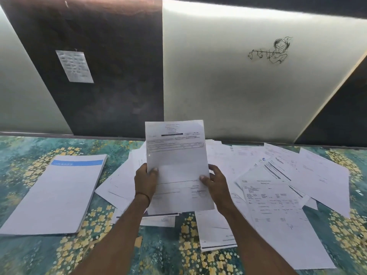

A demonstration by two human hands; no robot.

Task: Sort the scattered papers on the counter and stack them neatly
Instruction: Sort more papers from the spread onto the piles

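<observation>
Print on the held sheet is too blurred to read. Neat stack with a blue header band lies at 9 o'clock; scattered papers spread toward 3 o'clock. Counter is teal, yellow-flowered. Left hand and right hand each pinch the sheet's side edges, holding it upright at center.

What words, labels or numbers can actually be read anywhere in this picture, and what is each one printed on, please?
None can be read with confidence.
Held sheet, in left hand and right hand: printed form lines, too small.
Blue band on the neat stack: white lettering, blurred.
Scattered papers: a slanted logo word and tables, illegible.
Note on the dark wall panel: handwriting, blurred.
Wall drawing of a flute player: no text.
</observation>
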